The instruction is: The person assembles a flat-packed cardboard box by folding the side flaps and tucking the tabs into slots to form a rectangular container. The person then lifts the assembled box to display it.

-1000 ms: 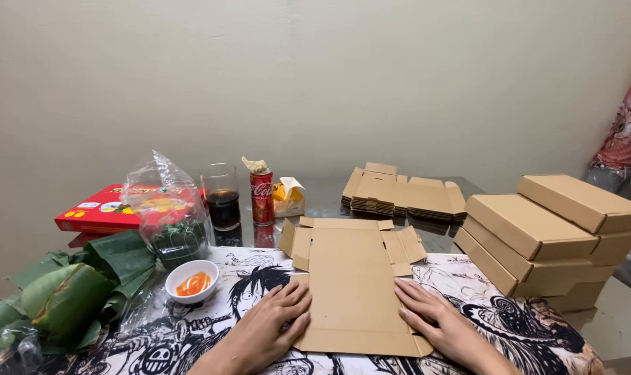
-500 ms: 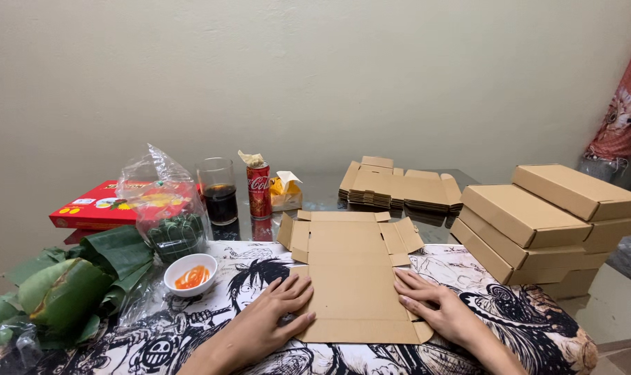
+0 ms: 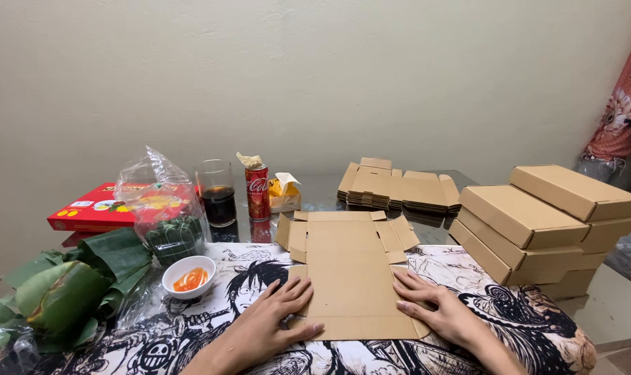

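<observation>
We press both hands, left hand and right hand, open-palmed on a still-flat cardboard box blank on the table, gripping nothing; folded boxes are stacked right, more unfolded blanks wait behind.

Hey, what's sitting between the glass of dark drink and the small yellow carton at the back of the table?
In the head view, a red soda can stands between the glass and the yellow carton.
</observation>
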